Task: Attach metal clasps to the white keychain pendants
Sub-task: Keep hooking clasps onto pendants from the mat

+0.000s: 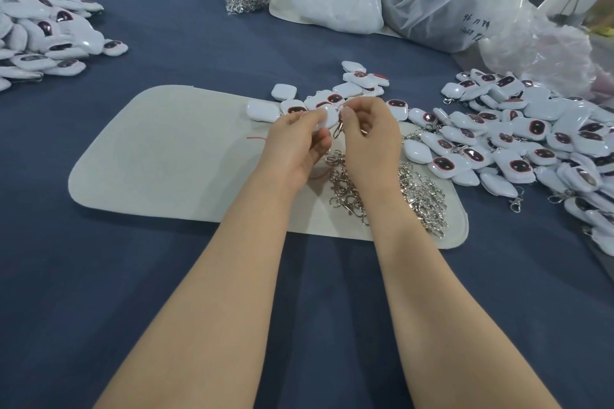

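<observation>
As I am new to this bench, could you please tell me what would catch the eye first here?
First, the hands meeting above the pale mat: the left hand grips a white pendant while the right hand pinches a metal clasp beside it. Then the big heap of pendants spreading to the right, several with clasps attached, and the tangle of loose clasps on the mat beneath the right wrist.

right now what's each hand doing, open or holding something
Left hand: grips a white pendant.
Right hand: pinches a metal clasp at the pendant's edge.
</observation>
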The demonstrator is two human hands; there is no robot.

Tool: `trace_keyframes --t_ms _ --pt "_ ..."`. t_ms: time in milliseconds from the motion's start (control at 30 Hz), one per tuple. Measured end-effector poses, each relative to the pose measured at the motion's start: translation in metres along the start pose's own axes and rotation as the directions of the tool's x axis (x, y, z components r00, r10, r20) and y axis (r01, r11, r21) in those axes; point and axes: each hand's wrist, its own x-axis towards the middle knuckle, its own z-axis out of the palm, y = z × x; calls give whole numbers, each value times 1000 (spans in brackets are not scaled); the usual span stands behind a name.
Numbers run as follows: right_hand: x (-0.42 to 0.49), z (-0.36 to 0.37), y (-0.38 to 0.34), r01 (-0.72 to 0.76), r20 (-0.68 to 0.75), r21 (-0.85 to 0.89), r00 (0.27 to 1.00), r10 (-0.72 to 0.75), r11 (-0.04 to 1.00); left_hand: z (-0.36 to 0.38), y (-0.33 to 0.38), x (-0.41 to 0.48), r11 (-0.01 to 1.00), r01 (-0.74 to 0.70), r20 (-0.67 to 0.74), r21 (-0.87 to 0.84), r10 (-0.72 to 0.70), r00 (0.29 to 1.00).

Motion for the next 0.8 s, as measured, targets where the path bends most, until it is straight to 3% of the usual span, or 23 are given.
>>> trace_keyframes --t_ms 200,367,500,800 --pt "-1 -3 1 -7 -42 -49 999 5 999 2 1 -2 999 -41 42 -23 42 998" --pt "2 -3 3 -41 -53 -66 998 38 997 7 -6 -2 965 -174 39 198 169 985" --pt "2 -3 4 -50 -53 -67 997 47 996 5 -5 -2 930 -258 94 261 242 966" --pt "2 -4 4 -59 -53 -77 997 55 995 5 -7 -1 929 -258 92 265 242 966"
